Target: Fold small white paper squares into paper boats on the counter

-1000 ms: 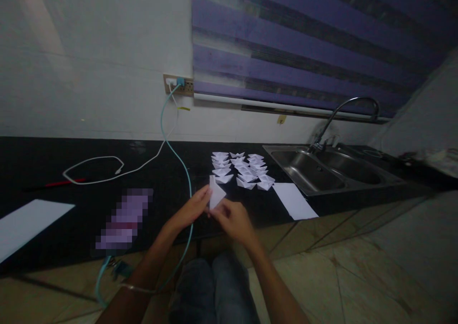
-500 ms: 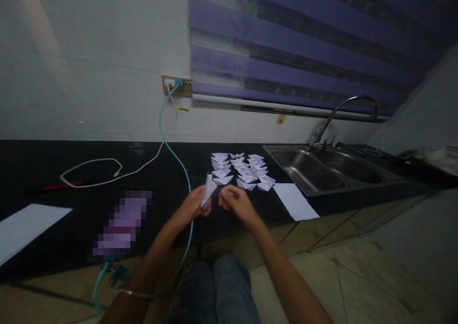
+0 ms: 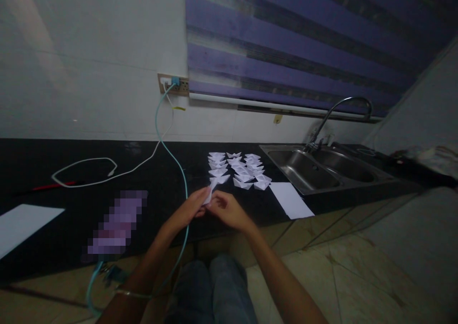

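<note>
A small folded piece of white paper is held up over the front of the dark counter. My left hand is closed round its left side. From the right, my right hand pinches at its lower edge, the fingertips partly hidden. Just beyond my hands, several white folded paper boats stand in three rows on the counter. Beside them on the right lies a flat stack of white paper.
A double steel sink with a tall faucet is at right. A teal cable hangs from the wall outlet past my left arm. A white cable, a blurred purple object and white paper lie at left.
My right hand has moved left and now touches the folded paper, where before there was a gap. The whole view has shifted slightly.
</note>
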